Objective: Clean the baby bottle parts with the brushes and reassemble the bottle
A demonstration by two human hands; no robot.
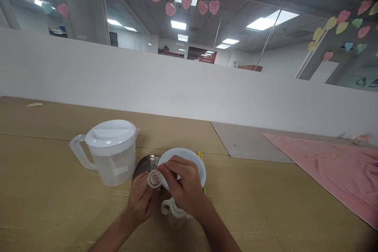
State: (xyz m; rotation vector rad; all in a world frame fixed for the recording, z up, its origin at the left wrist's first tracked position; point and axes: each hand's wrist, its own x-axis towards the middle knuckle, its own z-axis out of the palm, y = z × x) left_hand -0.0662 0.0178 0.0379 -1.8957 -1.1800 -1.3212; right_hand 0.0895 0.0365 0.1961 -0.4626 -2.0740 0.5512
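My left hand is closed around a small clear round plastic piece with rings on its face. My right hand pinches a thin rod-like piece whose tip meets the centre of the round piece; its exact kind is too small to make out. Behind both hands lie a round metal dish and a white plate, each partly covered by them. Below my right hand stands a small whitish container with a hooked handle, its top partly hidden.
A translucent lidded pitcher stands to the left, handle outward. Something yellow shows from behind the plate. A pink cloth spreads over the right of the wooden table. A white partition borders the back.
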